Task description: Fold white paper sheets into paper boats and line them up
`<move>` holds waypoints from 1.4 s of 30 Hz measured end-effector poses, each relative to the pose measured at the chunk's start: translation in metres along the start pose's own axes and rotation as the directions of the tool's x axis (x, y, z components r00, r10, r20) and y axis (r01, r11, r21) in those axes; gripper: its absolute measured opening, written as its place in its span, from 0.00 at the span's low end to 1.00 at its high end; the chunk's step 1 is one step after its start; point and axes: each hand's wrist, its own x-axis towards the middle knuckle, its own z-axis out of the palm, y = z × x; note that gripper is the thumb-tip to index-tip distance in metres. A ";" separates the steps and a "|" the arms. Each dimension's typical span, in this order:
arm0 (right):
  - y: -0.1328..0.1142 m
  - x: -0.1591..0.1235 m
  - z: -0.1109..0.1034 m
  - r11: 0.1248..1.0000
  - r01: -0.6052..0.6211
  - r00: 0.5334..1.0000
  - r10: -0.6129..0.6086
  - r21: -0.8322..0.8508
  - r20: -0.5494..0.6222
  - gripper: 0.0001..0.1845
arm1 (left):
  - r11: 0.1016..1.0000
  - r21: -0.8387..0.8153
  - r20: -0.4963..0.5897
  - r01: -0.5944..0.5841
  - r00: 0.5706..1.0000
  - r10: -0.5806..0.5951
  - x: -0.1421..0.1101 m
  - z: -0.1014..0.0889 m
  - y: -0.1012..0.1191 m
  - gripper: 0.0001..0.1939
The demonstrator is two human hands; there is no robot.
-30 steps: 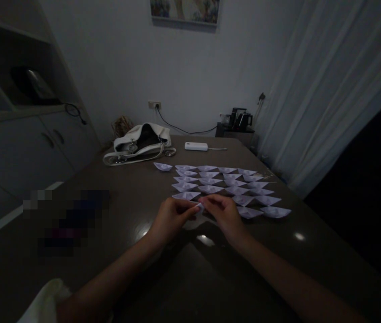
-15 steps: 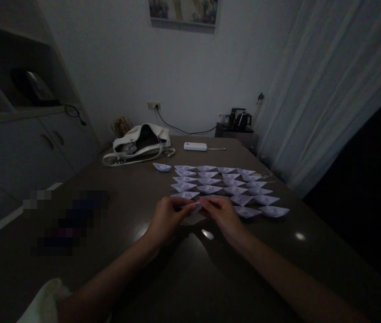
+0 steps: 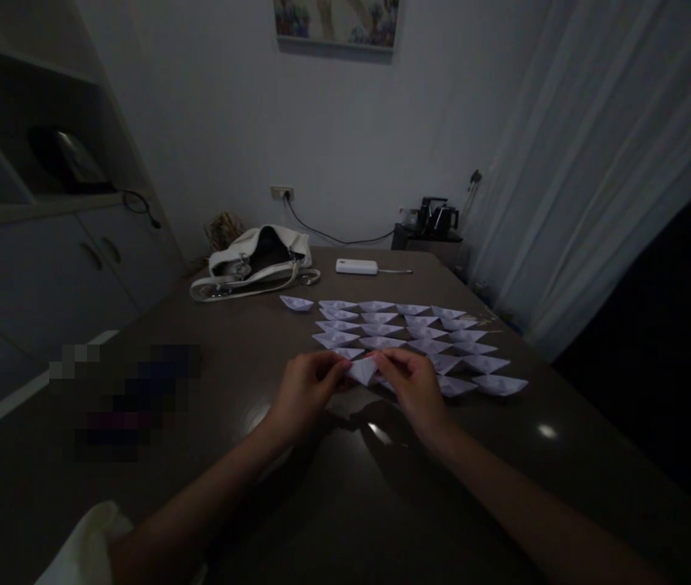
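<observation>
A small folded white paper (image 3: 362,371) is pinched between my two hands, a little above the table. My left hand (image 3: 309,386) grips its left side with thumb and fingers. On the opposite side, my right hand (image 3: 411,388) holds it the same way. Just beyond stand several white paper boats in rows, among them a paper boat (image 3: 500,384) at the near right. My hands partly hide the nearest boats on the left. One more paper boat (image 3: 296,303) sits apart at the far left of the rows.
A white handbag (image 3: 257,262) lies open at the back left of the dark table (image 3: 345,496). Near the far edge rests a white power strip-like block (image 3: 356,266) with a short cable. Kettles (image 3: 440,218) stand on a low cabinet behind. A pixelated patch covers something at left.
The folded paper has turned from edge-on to showing a pointed, triangular face toward me. Both hands keep hold of it and have shifted slightly. The view has moved a little.
</observation>
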 end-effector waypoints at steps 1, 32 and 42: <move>0.000 0.000 0.000 1.000 -0.003 1.000 0.003 -0.005 0.002 0.10 | 1.000 -0.006 0.002 -0.008 1.000 0.008 -0.001 0.000 0.001 0.11; -0.017 0.005 -0.010 0.980 0.093 0.944 -0.031 -0.175 0.330 0.03 | 0.862 -0.459 0.337 0.213 0.940 -0.053 -0.001 -0.002 0.001 0.21; -0.011 -0.004 0.000 1.000 -0.008 0.973 0.002 0.026 0.230 0.06 | 0.891 -0.450 0.094 0.063 0.995 -0.023 -0.001 0.008 -0.003 0.19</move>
